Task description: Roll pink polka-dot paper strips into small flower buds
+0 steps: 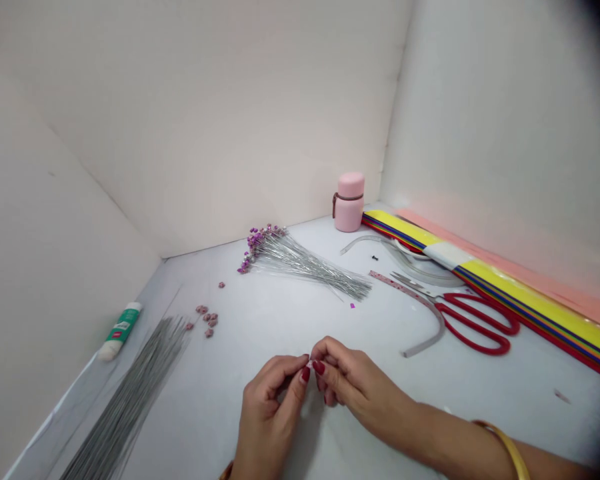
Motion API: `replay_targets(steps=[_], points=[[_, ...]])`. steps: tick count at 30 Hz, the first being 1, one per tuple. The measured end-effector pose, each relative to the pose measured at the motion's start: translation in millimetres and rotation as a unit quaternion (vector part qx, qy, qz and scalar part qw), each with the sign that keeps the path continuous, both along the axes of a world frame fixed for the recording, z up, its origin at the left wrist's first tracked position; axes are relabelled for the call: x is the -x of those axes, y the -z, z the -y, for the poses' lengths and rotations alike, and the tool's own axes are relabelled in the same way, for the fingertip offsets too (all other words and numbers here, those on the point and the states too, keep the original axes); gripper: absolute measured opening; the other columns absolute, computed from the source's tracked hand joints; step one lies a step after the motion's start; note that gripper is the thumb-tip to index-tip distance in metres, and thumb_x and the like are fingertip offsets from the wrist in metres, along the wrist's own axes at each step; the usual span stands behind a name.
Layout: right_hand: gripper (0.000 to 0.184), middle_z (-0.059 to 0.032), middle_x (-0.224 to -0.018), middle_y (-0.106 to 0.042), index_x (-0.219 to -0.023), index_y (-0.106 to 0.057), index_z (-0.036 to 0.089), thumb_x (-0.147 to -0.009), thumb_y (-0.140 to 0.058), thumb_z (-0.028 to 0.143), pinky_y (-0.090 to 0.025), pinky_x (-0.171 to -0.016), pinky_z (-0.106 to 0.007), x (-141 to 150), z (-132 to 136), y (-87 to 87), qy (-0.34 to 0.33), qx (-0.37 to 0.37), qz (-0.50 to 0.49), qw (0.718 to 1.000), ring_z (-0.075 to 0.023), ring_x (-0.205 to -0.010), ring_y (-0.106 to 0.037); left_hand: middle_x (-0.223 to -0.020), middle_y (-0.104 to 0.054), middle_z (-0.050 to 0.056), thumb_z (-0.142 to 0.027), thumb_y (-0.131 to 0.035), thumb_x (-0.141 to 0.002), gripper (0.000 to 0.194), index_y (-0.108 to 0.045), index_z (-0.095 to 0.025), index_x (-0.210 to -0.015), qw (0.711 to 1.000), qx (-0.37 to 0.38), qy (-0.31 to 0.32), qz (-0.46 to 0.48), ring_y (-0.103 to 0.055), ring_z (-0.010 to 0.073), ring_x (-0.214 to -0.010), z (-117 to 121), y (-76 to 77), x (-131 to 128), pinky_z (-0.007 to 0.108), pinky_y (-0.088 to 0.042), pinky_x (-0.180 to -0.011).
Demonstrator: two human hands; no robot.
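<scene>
My left hand [273,403] and my right hand [353,383] meet fingertip to fingertip low over the table. Both are closed in a pinch around a tiny whitish-pink piece [310,364]; the fingers hide most of it, so its kind is unclear. Left of my hands lie several small dusty-pink flower-shaped beads [209,318] and a thick bundle of grey wires [130,400]. Beyond the hands rests a bunch of silver wire stems [315,263] tipped with shiny purple pieces [253,250].
Red-handled scissors [480,323] lie at the right beside a curved clear strip [427,327]. Coloured sheets [525,293] run along the right wall. A pink flask [349,203] stands at the back. A green-and-white glue stick [121,331] lies at the left edge.
</scene>
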State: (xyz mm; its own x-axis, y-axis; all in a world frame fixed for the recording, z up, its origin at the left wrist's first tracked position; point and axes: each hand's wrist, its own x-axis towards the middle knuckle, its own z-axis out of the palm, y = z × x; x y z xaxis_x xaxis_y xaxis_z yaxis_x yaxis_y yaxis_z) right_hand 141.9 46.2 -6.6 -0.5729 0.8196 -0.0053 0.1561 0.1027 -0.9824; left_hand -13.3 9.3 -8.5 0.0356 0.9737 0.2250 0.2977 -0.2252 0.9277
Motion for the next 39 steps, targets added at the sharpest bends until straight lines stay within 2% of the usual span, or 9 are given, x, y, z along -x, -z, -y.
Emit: replay_targets(steps=[3,8,19,28,35,39], points=[[0.013,0.0026,-0.062,-0.050,-0.087,-0.051,0.017,-0.086,-0.040,0.024,-0.039,-0.055,-0.020,-0.8,0.8,-1.4,0.012,-0.054,0.031,0.998,-0.0097,-0.057,-0.048,-0.082,-0.065,0.006,-0.016,-0.051,-0.079,0.017,-0.064,-0.017,-0.089,1.000,-0.011,-0.005,-0.009,-0.062,0.0166,-0.075,0.8,-1.2,-0.8,0.026,-0.049,-0.067],[0.018,0.0009,-0.064,-0.054,-0.086,-0.055,0.016,-0.086,-0.039,0.022,-0.042,-0.055,-0.019,0.0,1.0,-4.1,0.016,-0.072,0.028,0.997,-0.0092,-0.057,-0.050,-0.085,-0.067,0.006,-0.013,-0.053,-0.077,0.017,-0.062,-0.016,-0.091,0.998,-0.041,-0.021,-0.032,-0.063,0.0154,-0.076,2.7,2.8,0.5,0.023,-0.051,-0.068],[0.019,-0.0009,-0.067,-0.059,-0.089,-0.058,0.016,-0.085,-0.042,0.026,-0.046,-0.057,-0.020,-1.5,1.3,0.3,0.017,-0.074,0.013,0.997,-0.0101,-0.059,-0.055,-0.082,-0.066,0.008,-0.010,-0.051,-0.078,0.021,-0.065,-0.016,-0.091,0.992,-0.094,-0.010,-0.084,-0.062,0.0171,-0.075,2.1,-6.0,0.7,0.025,-0.051,-0.065],[0.020,-0.0005,-0.066,-0.060,-0.090,-0.059,0.017,-0.086,-0.042,0.027,-0.046,-0.056,-0.019,-0.8,0.2,-1.8,0.019,-0.064,0.006,0.998,-0.0097,-0.058,-0.056,-0.082,-0.067,0.008,-0.008,-0.051,-0.077,0.021,-0.061,-0.014,-0.094,0.985,-0.121,-0.019,-0.121,-0.063,0.0157,-0.073,4.9,-3.7,1.4,0.023,-0.051,-0.065],[0.021,-0.0015,-0.070,-0.062,-0.092,-0.059,0.017,-0.086,-0.042,0.026,-0.047,-0.058,-0.020,-1.0,2.4,-3.6,0.010,-0.080,0.003,0.997,-0.0105,-0.061,-0.057,-0.079,-0.066,0.008,-0.006,-0.051,-0.075,0.020,-0.061,-0.014,-0.091,0.980,-0.144,-0.003,-0.136,-0.062,0.0160,-0.073,5.3,-5.4,2.9,0.024,-0.051,-0.065],[0.021,-0.0014,-0.068,-0.062,-0.092,-0.059,0.017,-0.086,-0.041,0.026,-0.048,-0.059,-0.021,-0.9,1.5,-0.9,0.019,-0.078,0.005,0.997,-0.0110,-0.062,-0.058,-0.082,-0.065,0.008,-0.007,-0.053,-0.075,0.020,-0.062,-0.016,-0.090,0.976,-0.158,-0.026,-0.145,-0.062,0.0176,-0.076,3.7,-5.3,2.6,0.026,-0.052,-0.065]])
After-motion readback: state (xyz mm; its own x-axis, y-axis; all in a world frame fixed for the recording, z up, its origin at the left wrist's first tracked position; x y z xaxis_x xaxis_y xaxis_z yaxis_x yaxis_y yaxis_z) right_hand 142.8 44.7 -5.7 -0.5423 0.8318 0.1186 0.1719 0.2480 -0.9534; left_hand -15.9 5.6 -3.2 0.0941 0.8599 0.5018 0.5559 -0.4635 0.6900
